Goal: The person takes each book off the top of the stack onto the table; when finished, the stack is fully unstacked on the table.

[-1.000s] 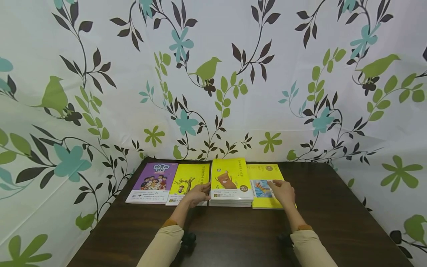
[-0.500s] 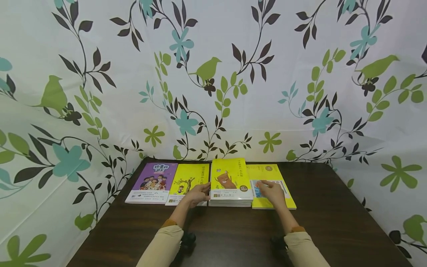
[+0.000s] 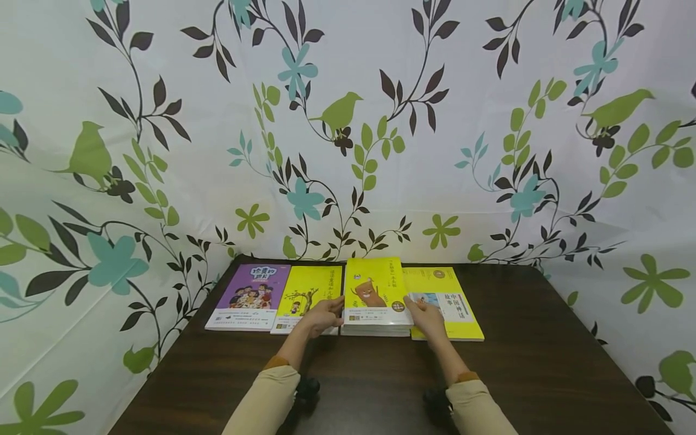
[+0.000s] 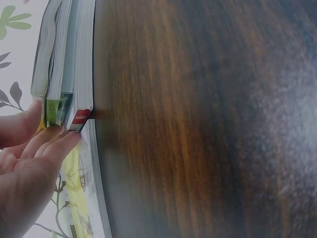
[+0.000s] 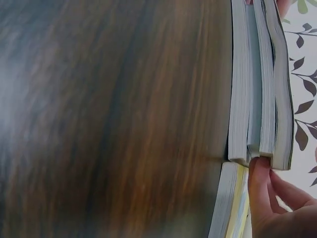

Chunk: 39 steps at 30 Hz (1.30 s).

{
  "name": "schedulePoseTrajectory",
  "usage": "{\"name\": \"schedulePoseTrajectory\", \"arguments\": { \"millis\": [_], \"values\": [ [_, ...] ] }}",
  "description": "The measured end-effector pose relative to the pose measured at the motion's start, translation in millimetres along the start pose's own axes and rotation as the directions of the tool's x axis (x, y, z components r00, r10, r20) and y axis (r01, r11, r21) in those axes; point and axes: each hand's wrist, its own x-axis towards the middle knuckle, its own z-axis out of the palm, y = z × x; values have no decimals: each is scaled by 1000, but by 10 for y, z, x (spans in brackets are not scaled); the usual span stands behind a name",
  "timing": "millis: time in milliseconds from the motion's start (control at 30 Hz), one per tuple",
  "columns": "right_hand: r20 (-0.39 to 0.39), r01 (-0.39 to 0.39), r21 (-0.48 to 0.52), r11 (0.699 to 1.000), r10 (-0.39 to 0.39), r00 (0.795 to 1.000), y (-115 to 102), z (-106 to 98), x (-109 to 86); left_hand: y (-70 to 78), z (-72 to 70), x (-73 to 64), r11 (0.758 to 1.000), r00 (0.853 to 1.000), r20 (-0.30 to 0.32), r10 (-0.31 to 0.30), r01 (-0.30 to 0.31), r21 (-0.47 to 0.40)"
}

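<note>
A stack of several books point(image 3: 374, 329), topped by a yellow picture-cover book point(image 3: 380, 281), lies at the back middle of the table. My left hand point(image 3: 319, 318) rests along the stack's left side; in the left wrist view its fingertips point(image 4: 69, 141) touch the spines, one with a red patch. At the stack's right side is my right hand point(image 3: 429, 321). Its fingertips point(image 5: 258, 171) meet the middle books' edges in the right wrist view. Under the right hand a yellow book with a white title panel point(image 3: 457, 307) is partly hidden.
Left of the stack lie a yellow book with a tree drawing point(image 3: 304, 287) and a purple book point(image 3: 255, 296), side by side. The dark wooden table point(image 3: 370, 380) stretches toward me. A leaf-and-bird patterned cloth point(image 3: 348, 151) hangs right behind the books.
My right hand has slid left across the right-hand yellow book to the side of the stack, uncovering that book's white title panel. The left hand has stayed in place.
</note>
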Motion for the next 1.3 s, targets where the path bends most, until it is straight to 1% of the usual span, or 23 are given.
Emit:
{"name": "schedulePoseTrajectory", "arguments": {
  "millis": [133,267,367,533,633,767,867,933,1033,1167,1233,1300],
  "values": [
    [-12,28,-25,999,-28,1000,-20,55,-4,9,4,3,1000,1000,-4,2,-2,4],
    [-27,56,-44,997,-57,998,-30,121,-10,12,9,5,1000,1000,-7,-11,11,7],
    [-51,51,-42,998,-53,997,-45,168,-19,15,13,5,1000,1000,-10,-21,21,2],
    [-102,61,-48,997,-65,993,-82,210,-37,22,16,4,1000,1000,-17,-19,19,8],
    [-122,53,-45,998,-58,991,-97,212,-48,25,17,4,1000,1000,-11,-13,13,25],
    [-120,34,-17,999,-36,992,-117,187,-65,29,23,2,999,1000,-4,-18,18,37],
    [-108,27,13,1000,-26,994,-141,154,-67,26,29,1,999,1000,1,-17,17,38],
    [-98,20,38,999,-16,995,-174,132,-68,16,30,4,999,1000,11,-2,1,41],
    [-68,19,108,994,-12,998,-241,110,-75,-1,30,2,999,1000,15,13,-13,43],
    [-16,26,212,977,-23,1000,-306,115,-99,-9,31,-5,999,1000,-2,10,-10,53],
    [-5,24,244,969,-23,1000,-314,125,-109,-13,35,-4,998,1000,-10,8,-8,70],
    [-7,8,281,960,-6,1000,-315,130,-113,-17,41,-5,997,1000,-13,4,-3,83]
  ]
}}
